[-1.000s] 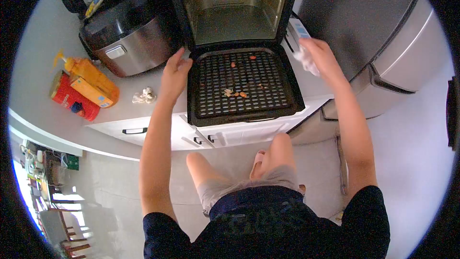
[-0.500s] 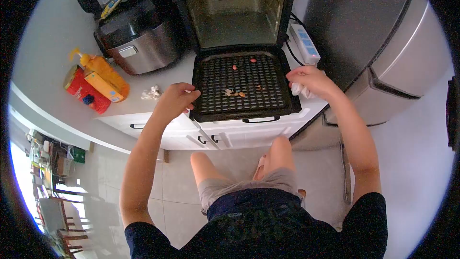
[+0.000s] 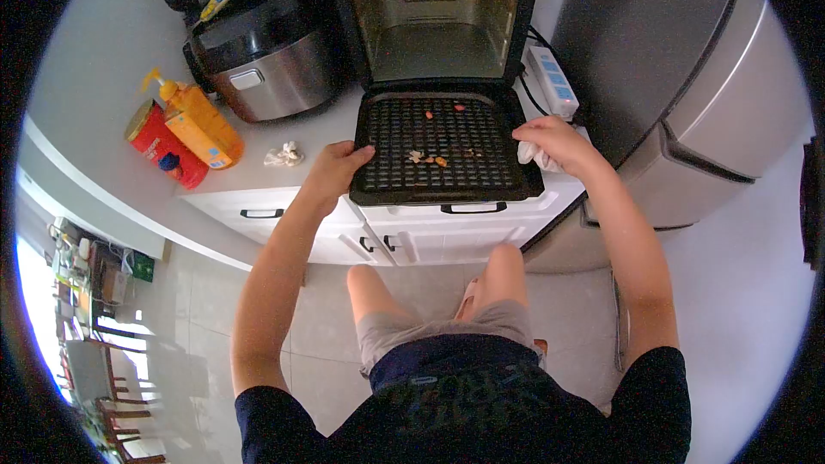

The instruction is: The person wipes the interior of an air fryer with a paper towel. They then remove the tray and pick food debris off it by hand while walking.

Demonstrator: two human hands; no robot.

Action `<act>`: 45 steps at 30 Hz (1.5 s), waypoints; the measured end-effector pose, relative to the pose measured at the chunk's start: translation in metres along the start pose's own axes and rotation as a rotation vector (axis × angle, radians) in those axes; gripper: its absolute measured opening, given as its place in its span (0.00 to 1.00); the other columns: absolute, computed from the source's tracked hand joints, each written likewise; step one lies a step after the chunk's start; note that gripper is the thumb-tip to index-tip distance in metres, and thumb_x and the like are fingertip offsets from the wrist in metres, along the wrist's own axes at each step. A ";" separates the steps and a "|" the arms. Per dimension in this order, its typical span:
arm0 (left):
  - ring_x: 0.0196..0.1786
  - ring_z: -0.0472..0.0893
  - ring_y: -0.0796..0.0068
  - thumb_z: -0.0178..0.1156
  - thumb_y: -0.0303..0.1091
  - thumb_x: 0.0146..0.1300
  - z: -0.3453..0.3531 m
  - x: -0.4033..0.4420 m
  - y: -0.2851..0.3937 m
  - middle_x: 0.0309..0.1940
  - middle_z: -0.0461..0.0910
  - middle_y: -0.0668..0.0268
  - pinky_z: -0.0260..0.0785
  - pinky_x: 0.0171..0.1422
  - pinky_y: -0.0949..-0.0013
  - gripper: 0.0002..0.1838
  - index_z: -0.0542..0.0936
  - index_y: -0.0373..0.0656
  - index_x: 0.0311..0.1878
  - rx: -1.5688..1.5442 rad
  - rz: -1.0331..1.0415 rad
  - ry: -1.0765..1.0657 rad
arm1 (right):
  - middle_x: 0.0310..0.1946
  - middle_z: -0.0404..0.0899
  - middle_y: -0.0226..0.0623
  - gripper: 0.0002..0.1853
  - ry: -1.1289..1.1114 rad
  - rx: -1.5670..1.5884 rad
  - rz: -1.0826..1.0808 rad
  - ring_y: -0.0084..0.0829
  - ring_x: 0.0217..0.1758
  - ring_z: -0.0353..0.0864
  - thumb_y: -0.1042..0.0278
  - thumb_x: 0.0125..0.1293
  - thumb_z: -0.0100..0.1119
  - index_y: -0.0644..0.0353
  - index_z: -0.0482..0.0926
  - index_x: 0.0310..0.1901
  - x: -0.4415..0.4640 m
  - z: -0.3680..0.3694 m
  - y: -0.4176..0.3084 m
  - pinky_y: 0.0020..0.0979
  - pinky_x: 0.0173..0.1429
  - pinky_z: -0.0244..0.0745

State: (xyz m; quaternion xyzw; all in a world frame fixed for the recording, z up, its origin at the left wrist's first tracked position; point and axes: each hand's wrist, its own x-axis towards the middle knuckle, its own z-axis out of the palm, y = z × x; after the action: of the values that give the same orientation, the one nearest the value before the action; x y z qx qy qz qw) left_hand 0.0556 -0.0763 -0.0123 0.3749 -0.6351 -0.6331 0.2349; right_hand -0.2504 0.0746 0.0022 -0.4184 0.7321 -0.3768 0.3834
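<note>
A black slotted baking tray [image 3: 378, 185] lies flat in front of the open oven [image 3: 438, 47], with several small reddish and tan food bits [image 3: 442, 161] scattered on it. My left hand [image 3: 337, 174] grips the tray's left edge, thumb on top and the other fingers mostly hidden below. Bunched in my right hand [image 3: 557, 143] is a white tissue [image 3: 537, 156], held beside the tray's right edge. Whether those right fingers also touch the tray, I cannot tell.
Left of the oven stands a rice cooker [image 3: 271, 77]. An orange pump bottle [image 3: 203, 127], a red can [image 3: 168, 148] and a crumpled tissue [image 3: 284, 155] are on the counter. A power strip [image 3: 553, 83] lies at right, beside the fridge [image 3: 644, 26].
My left hand has closed on the tray's left edge, its thumb now over the rim. The right hand still holds the tissue. The whole view has shifted slightly.
</note>
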 end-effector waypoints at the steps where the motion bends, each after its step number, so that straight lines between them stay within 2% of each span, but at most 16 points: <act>1: 0.29 0.77 0.78 0.53 0.33 0.61 0.001 -0.001 -0.002 0.30 0.78 0.64 0.70 0.33 0.74 0.13 0.75 0.30 0.40 -0.082 0.029 0.000 | 0.29 0.77 0.31 0.15 0.015 0.056 -0.006 0.19 0.30 0.73 0.62 0.55 0.59 0.66 0.78 0.39 0.001 0.001 0.003 0.21 0.31 0.66; 6: 0.32 0.75 0.78 0.52 0.31 0.61 -0.001 -0.027 -0.004 0.32 0.77 0.64 0.68 0.37 0.75 0.13 0.74 0.29 0.41 -0.197 0.084 0.061 | 0.27 0.77 0.31 0.16 0.030 0.219 -0.052 0.20 0.30 0.74 0.59 0.58 0.57 0.65 0.77 0.39 -0.005 0.007 -0.002 0.21 0.32 0.67; 8: 0.33 0.75 0.79 0.51 0.31 0.61 -0.009 -0.044 -0.007 0.33 0.77 0.64 0.68 0.39 0.76 0.13 0.74 0.29 0.42 -0.247 0.126 0.131 | 0.28 0.78 0.32 0.17 -0.079 0.309 -0.123 0.21 0.30 0.75 0.57 0.60 0.54 0.64 0.77 0.40 -0.016 0.008 -0.017 0.21 0.33 0.69; 11: 0.32 0.76 0.79 0.51 0.30 0.60 -0.029 -0.080 -0.007 0.33 0.77 0.64 0.70 0.37 0.77 0.13 0.73 0.29 0.43 -0.315 0.068 0.245 | 0.28 0.78 0.32 0.18 -0.044 0.366 -0.198 0.21 0.30 0.76 0.55 0.62 0.51 0.64 0.77 0.40 -0.016 0.000 -0.031 0.20 0.34 0.69; 12: 0.31 0.76 0.79 0.51 0.30 0.60 -0.039 -0.092 -0.009 0.33 0.77 0.63 0.70 0.36 0.77 0.13 0.73 0.29 0.44 -0.316 0.069 0.259 | 0.27 0.78 0.31 0.18 0.004 0.406 -0.276 0.20 0.28 0.75 0.52 0.61 0.52 0.61 0.80 0.35 -0.011 -0.002 -0.030 0.20 0.31 0.67; 17: 0.30 0.77 0.78 0.52 0.31 0.59 -0.079 -0.147 -0.024 0.33 0.77 0.63 0.71 0.32 0.77 0.15 0.72 0.28 0.44 -0.263 0.069 0.458 | 0.25 0.76 0.30 0.20 0.017 0.352 -0.270 0.18 0.26 0.72 0.49 0.63 0.49 0.60 0.79 0.35 0.000 0.001 -0.051 0.19 0.28 0.64; 18: 0.27 0.77 0.79 0.52 0.32 0.59 -0.085 -0.155 -0.033 0.31 0.78 0.63 0.71 0.29 0.77 0.15 0.73 0.28 0.44 -0.275 0.061 0.593 | 0.25 0.75 0.29 0.19 -0.010 0.329 -0.263 0.18 0.26 0.72 0.50 0.63 0.49 0.59 0.79 0.33 0.005 0.005 -0.054 0.20 0.27 0.64; 21: 0.24 0.77 0.80 0.53 0.32 0.59 -0.108 -0.182 -0.043 0.29 0.78 0.64 0.70 0.26 0.78 0.15 0.73 0.28 0.43 -0.245 0.079 0.594 | 0.26 0.75 0.27 0.13 -0.017 0.326 -0.340 0.17 0.24 0.72 0.55 0.61 0.54 0.57 0.77 0.31 0.025 0.031 -0.068 0.20 0.22 0.62; 24: 0.23 0.76 0.81 0.54 0.33 0.59 -0.117 -0.204 -0.042 0.27 0.78 0.65 0.70 0.26 0.79 0.15 0.74 0.30 0.43 -0.258 0.072 0.717 | 0.27 0.75 0.27 0.10 -0.149 0.186 -0.237 0.17 0.27 0.73 0.59 0.59 0.57 0.56 0.76 0.34 0.037 0.053 -0.096 0.19 0.24 0.64; 27: 0.28 0.77 0.80 0.56 0.34 0.58 -0.138 -0.231 -0.054 0.31 0.78 0.64 0.71 0.32 0.77 0.17 0.73 0.31 0.46 -0.254 0.007 0.869 | 0.28 0.76 0.27 0.10 -0.311 0.115 -0.357 0.17 0.31 0.73 0.63 0.57 0.59 0.58 0.76 0.36 0.061 0.092 -0.120 0.20 0.31 0.68; 29: 0.32 0.76 0.80 0.57 0.34 0.57 -0.141 -0.240 -0.060 0.34 0.77 0.63 0.70 0.36 0.76 0.19 0.72 0.31 0.48 -0.200 -0.024 1.111 | 0.29 0.76 0.29 0.10 -0.333 -0.085 -0.614 0.19 0.34 0.74 0.65 0.56 0.59 0.61 0.76 0.37 0.080 0.120 -0.133 0.22 0.38 0.70; 33: 0.33 0.77 0.81 0.55 0.32 0.58 -0.148 -0.251 -0.064 0.35 0.78 0.64 0.70 0.36 0.78 0.17 0.72 0.32 0.48 -0.266 -0.074 1.113 | 0.34 0.78 0.36 0.12 -0.386 -0.355 -0.807 0.26 0.37 0.77 0.68 0.55 0.56 0.60 0.77 0.42 0.104 0.184 -0.151 0.28 0.42 0.71; 35: 0.31 0.77 0.81 0.54 0.31 0.59 -0.138 -0.246 -0.064 0.34 0.78 0.65 0.70 0.34 0.78 0.16 0.72 0.32 0.47 -0.302 -0.072 1.115 | 0.35 0.78 0.47 0.16 -0.331 -0.424 -0.976 0.43 0.38 0.78 0.62 0.51 0.56 0.58 0.78 0.42 0.112 0.213 -0.149 0.36 0.43 0.72; 37: 0.26 0.76 0.83 0.53 0.31 0.60 -0.140 -0.240 -0.063 0.31 0.79 0.66 0.70 0.29 0.80 0.13 0.73 0.32 0.45 -0.327 -0.033 1.105 | 0.35 0.73 0.44 0.23 -0.319 -0.579 -1.012 0.42 0.38 0.76 0.57 0.49 0.60 0.54 0.75 0.48 0.115 0.241 -0.150 0.40 0.43 0.72; 40: 0.27 0.77 0.83 0.52 0.31 0.60 -0.143 -0.242 -0.052 0.31 0.79 0.65 0.70 0.29 0.81 0.13 0.73 0.31 0.44 -0.419 -0.005 0.989 | 0.39 0.73 0.40 0.21 -0.299 -0.789 -0.967 0.39 0.41 0.76 0.60 0.51 0.61 0.53 0.75 0.49 0.105 0.265 -0.150 0.36 0.44 0.71; 45: 0.29 0.77 0.83 0.50 0.29 0.62 -0.140 -0.248 -0.052 0.33 0.79 0.64 0.71 0.33 0.80 0.12 0.73 0.30 0.44 -0.487 0.007 0.977 | 0.35 0.75 0.38 0.16 -0.368 -0.574 -0.809 0.36 0.38 0.77 0.63 0.52 0.58 0.55 0.75 0.44 0.130 0.273 -0.134 0.33 0.41 0.71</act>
State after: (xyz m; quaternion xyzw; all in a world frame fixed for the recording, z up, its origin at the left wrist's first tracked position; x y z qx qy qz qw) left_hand 0.3244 0.0316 -0.0075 0.5581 -0.2884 -0.5130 0.5850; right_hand -0.0138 -0.1543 -0.0285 -0.8147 0.5067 -0.1994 0.1995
